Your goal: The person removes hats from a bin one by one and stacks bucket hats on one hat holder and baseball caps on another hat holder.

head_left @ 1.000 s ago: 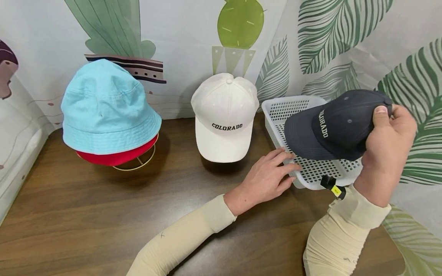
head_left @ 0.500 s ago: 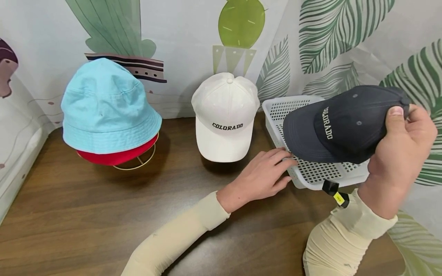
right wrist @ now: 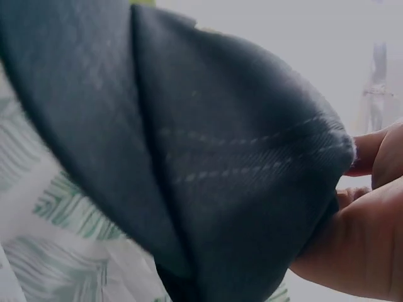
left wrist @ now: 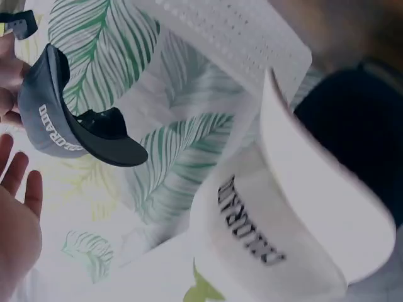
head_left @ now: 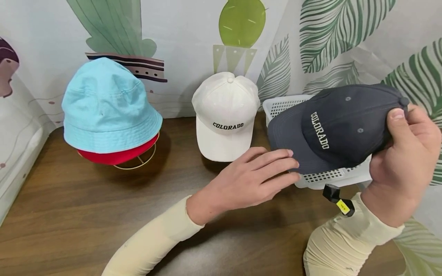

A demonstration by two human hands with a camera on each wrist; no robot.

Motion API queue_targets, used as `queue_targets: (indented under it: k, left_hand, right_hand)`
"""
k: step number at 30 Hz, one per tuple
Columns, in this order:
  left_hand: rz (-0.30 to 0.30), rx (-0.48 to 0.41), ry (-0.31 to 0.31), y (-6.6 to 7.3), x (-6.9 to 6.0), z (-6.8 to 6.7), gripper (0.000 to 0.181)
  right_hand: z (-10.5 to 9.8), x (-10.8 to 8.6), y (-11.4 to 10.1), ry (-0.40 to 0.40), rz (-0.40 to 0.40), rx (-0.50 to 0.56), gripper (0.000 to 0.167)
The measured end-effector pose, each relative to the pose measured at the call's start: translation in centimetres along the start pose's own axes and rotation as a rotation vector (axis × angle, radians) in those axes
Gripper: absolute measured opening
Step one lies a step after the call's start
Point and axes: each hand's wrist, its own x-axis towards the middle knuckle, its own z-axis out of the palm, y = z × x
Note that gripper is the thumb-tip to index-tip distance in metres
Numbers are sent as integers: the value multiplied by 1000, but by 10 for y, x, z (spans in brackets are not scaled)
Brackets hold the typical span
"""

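My right hand point(head_left: 405, 149) pinches a dark navy baseball cap point(head_left: 352, 122) at its crown, thumb on top. COLORADO is stitched in white on its front, and the brim points left. In the right wrist view the cap's underside point(right wrist: 233, 157) fills most of the picture. My left hand point(head_left: 246, 180) has its fingers extended by the brim; in the left wrist view a gap shows between that hand point(left wrist: 19, 214) and the cap point(left wrist: 63, 116). Below the navy cap is a white perforated basket point(head_left: 321, 177), partly hidden. A white COLORADO cap point(head_left: 226, 111) stands beside the left hand.
At the left, a light blue bucket hat point(head_left: 107, 107) sits over a red hat point(head_left: 117, 156) on a gold wire stand point(head_left: 138, 165). A patterned cloth point(head_left: 186, 38) hangs behind the brown wooden table point(head_left: 69, 214). A black wrist camera mount point(head_left: 333, 192) sits by the right cuff.
The right hand has carried the navy cap rightward, then its brim has swung left and closer. The left hand has left the basket's edge and moved left, near the brim.
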Motion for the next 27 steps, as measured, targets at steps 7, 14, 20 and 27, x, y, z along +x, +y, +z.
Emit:
queue_targets:
  k: [7, 14, 20, 27]
  left_hand:
    - [-46, 54, -30, -13, -10, -19, 44]
    - [-18, 84, 83, -24, -13, -33, 44]
    - [29, 91, 159, -28, -16, -42, 42]
    - [49, 39, 215, -31, -22, -41, 37]
  right_hand:
    - [7, -8, 0, -171, 134, 163, 32]
    - [19, -18, 6, -319, 232, 282, 36]
    - [31, -27, 12, -392, 275, 337, 38]
    - [43, -37, 21, -472, 372, 396, 40]
